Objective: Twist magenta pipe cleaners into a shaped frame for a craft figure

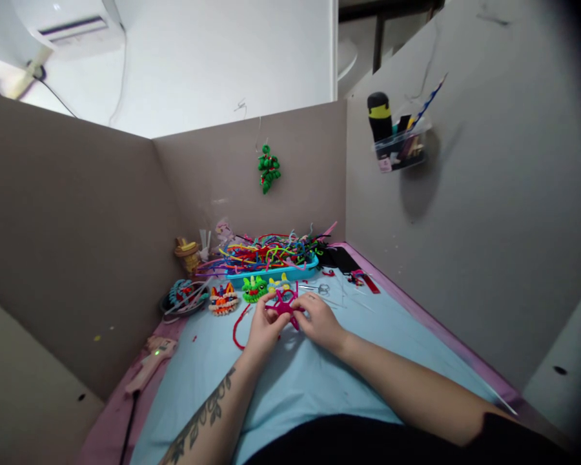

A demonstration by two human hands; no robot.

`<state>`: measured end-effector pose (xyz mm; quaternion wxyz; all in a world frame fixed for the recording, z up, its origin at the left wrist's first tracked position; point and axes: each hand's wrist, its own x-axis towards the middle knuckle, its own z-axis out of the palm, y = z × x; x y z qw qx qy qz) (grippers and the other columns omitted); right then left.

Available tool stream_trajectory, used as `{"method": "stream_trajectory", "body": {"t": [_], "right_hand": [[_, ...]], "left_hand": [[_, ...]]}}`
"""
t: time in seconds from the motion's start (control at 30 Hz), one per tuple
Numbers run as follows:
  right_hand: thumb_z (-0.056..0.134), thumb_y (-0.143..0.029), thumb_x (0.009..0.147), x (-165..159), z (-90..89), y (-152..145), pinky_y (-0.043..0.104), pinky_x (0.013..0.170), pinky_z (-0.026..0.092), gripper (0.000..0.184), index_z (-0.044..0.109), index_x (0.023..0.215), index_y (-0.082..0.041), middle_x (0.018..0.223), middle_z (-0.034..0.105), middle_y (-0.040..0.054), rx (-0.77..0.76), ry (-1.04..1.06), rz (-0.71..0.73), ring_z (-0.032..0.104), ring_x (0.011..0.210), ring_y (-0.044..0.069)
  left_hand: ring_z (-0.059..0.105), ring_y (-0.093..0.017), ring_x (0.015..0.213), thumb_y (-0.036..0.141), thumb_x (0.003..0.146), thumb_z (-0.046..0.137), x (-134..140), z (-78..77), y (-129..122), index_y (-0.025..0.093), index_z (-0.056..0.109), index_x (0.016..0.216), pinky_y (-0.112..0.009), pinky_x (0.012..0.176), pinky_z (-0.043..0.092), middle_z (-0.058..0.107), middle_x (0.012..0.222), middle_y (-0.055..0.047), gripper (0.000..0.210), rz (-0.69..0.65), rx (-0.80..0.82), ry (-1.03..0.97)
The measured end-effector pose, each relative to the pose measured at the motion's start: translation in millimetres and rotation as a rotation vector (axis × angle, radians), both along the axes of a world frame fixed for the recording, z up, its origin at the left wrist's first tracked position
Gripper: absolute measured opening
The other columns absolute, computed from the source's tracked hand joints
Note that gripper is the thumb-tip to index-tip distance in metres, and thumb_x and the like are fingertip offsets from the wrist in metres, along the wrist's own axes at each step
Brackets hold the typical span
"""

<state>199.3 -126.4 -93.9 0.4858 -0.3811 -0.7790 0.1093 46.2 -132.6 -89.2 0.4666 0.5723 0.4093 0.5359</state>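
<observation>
Between my two hands is a magenta pipe-cleaner piece (284, 309) with several loops and arms spreading from its middle. My left hand (266, 321) pinches its left side, thumb on the near face. From the right, my right hand (318, 321) grips its edge with thumb and fingers together. A red pipe cleaner (237, 332) lies curved on the blue cloth beside my left hand. Just beyond stand an orange and cream pipe-cleaner figure (223, 300), a green one (255, 289) and a yellow one (279, 283), the last partly hidden by the magenta piece.
Behind the figures sits a blue tray (252, 278) heaped with coloured pipe cleaners. Scissors (323, 289) lie to the right, a dark bowl (167, 309) and a pink glue gun (150, 365) to the left. Grey panels (242, 168) enclose the table on three sides.
</observation>
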Motion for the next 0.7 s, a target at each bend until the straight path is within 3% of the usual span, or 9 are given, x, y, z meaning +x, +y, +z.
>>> {"method": "stream_trajectory", "body": {"t": [0.3, 0.5, 0.7], "right_hand": [[0.048, -0.014, 0.076, -2.8, -5.0, 9.6, 0.034, 0.077, 0.039, 0.02, 0.054, 0.057, -0.019, 0.079, 0.049, 0.0032, -0.203, 0.0, 0.064, 0.046, 0.085, 0.02], [0.05, -0.009, 0.068, -2.6, -4.3, 8.5, 0.034, 0.083, 0.038, 0.013, 0.056, 0.062, -0.018, 0.085, 0.05, 0.003, -0.23, 0.042, 0.113, 0.047, 0.089, 0.019], [0.044, -0.001, 0.056, -1.3, -12.6, 14.8, 0.033, 0.08, 0.038, 0.021, 0.052, 0.064, -0.018, 0.084, 0.05, 0.0031, -0.267, 0.029, 0.129, 0.046, 0.088, 0.02]], "left_hand": [[0.037, -0.006, 0.044, 0.029, 0.069, 0.065, -0.7, 0.2, -1.3, 0.017, 0.04, 0.108, -0.018, 0.045, 0.026, 0.037, 0.051, 0.011, 0.047, 0.013, 0.083, 0.082], [0.039, -0.006, 0.044, 0.029, 0.069, 0.065, -0.7, 1.2, -0.3, 0.018, 0.038, 0.107, -0.018, 0.046, 0.028, 0.04, 0.052, 0.011, 0.048, 0.0, 0.072, 0.036], [0.037, -0.006, 0.042, 0.029, 0.069, 0.064, 0.0, 5.5, -3.1, 0.017, 0.039, 0.105, -0.018, 0.043, 0.025, 0.039, 0.05, 0.012, 0.045, -0.001, 0.062, 0.076]]}}
